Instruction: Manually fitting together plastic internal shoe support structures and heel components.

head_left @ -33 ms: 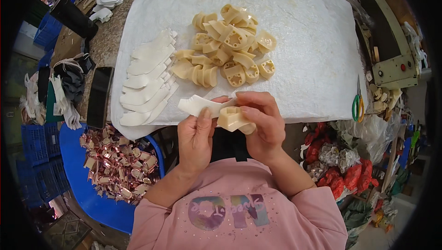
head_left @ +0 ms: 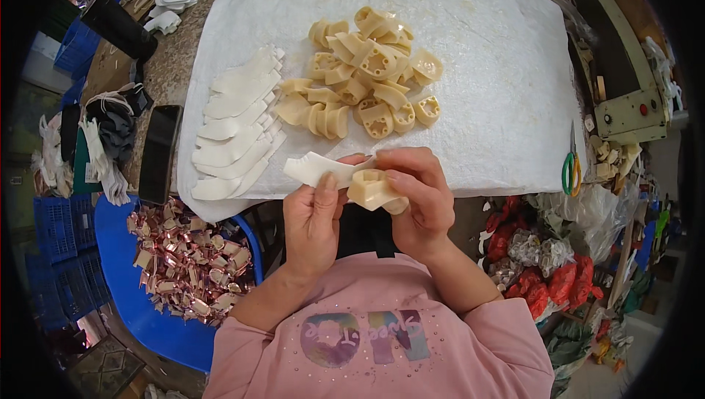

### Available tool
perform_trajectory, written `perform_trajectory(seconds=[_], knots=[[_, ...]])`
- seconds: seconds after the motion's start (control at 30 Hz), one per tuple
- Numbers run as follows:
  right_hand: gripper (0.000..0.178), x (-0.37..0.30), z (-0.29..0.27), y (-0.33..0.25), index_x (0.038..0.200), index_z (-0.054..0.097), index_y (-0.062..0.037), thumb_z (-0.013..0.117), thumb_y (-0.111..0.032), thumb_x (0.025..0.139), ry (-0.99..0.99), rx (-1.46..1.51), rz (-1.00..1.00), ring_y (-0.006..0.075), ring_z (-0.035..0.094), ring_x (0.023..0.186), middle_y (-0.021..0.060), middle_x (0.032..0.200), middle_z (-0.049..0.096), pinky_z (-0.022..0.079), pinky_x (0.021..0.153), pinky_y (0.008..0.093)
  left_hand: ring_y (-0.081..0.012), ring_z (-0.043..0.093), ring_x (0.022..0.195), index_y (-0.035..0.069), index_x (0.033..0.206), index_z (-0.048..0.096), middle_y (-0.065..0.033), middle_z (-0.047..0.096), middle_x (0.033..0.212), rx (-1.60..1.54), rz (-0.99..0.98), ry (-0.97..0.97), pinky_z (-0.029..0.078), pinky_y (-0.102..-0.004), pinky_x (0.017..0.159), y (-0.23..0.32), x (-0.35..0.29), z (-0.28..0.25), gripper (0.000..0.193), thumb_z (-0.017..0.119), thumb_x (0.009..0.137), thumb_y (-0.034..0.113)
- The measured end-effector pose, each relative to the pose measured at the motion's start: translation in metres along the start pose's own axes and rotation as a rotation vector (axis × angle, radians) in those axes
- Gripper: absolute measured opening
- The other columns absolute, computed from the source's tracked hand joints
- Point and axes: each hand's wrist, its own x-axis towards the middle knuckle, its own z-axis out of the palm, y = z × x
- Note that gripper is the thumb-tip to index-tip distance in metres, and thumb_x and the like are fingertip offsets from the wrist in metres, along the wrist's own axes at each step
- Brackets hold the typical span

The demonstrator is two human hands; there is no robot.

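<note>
The left hand (head_left: 312, 211) pinches a white strip (head_left: 307, 168) between thumb and fingers; the right hand (head_left: 426, 197) grips a tan heel (head_left: 371, 193) just beside it, its fingertips close to the strip's right end. Both lie between the hands, at the sheet's (head_left: 499, 105) near edge. Beyond them sits a heap of heels (head_left: 378, 61); overlapping strips (head_left: 228, 153) lie beyond and left of the left hand, a phone (head_left: 159, 153) farther left. Scissors (head_left: 570, 167) lie well right of the right hand.

Beige piece (head_left: 369, 192), white strip (head_left: 307, 168), shirt (head_left: 374, 292) — pink
</note>
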Motion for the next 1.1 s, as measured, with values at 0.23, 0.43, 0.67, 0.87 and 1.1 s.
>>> perform_trajectory(seconds=[0.23,0.43,0.67,0.87,1.1], knots=[[0.053,-0.003,0.004,0.006,0.112,0.057,-0.0077,0.060,0.015,0.065,-0.021,-0.026,-0.097,0.0298,0.057,0.088,0.0124,0.105,0.061,0.047,0.074,0.0383,0.0017,0.030,0.059,-0.006,0.118,0.056,0.0060,0.051,0.074,0.138,0.017,0.026,0.021,-0.0159,0.050,0.000,-0.005,-0.001,0.039,0.040,0.101,0.024],[0.052,-0.003,0.002,0.008,0.111,0.057,-0.0073,0.062,0.013,0.064,-0.044,-0.063,-0.093,0.0308,0.056,0.087,0.0119,0.104,0.062,0.047,0.074,0.0364,0.0015,0.038,0.061,-0.008,0.117,0.056,0.0040,0.055,0.076,0.116,-0.014,0.043,0.028,-0.0154,0.051,-0.001,-0.006,0.002,0.040,0.039,0.101,0.024],[0.042,-0.006,0.004,0.012,0.102,0.057,-0.0076,0.066,0.004,0.063,-0.086,-0.314,-0.127,0.0264,0.049,0.079,0.0080,0.097,0.064,0.037,0.071,0.0386,-0.0079,0.056,0.077,-0.012,0.113,0.055,-0.0126,0.062,0.108,0.182,0.069,0.114,0.047,-0.0225,0.069,-0.004,-0.007,0.008,0.043,0.035,0.101,0.025],[0.038,-0.003,0.003,0.016,0.099,0.059,-0.0104,0.065,0.000,0.062,-0.050,-0.337,-0.151,0.0237,0.047,0.078,0.0037,0.095,0.064,0.029,0.073,0.0387,-0.0105,0.058,0.089,-0.013,0.121,0.048,-0.0113,0.062,0.101,0.485,0.209,-0.091,0.045,-0.0223,0.078,0.000,-0.004,-0.008,0.042,0.037,0.101,0.022],[0.025,0.016,-0.006,-0.014,0.081,0.060,-0.0133,0.065,-0.003,0.059,-0.335,-0.593,-0.036,0.0218,0.045,0.079,-0.0003,0.081,0.053,0.024,0.076,0.0428,-0.0090,0.054,0.066,-0.005,0.100,0.063,-0.0104,0.063,0.081,0.762,0.323,0.112,0.044,-0.0226,0.061,0.012,-0.003,-0.009,0.017,0.052,0.093,0.005]])
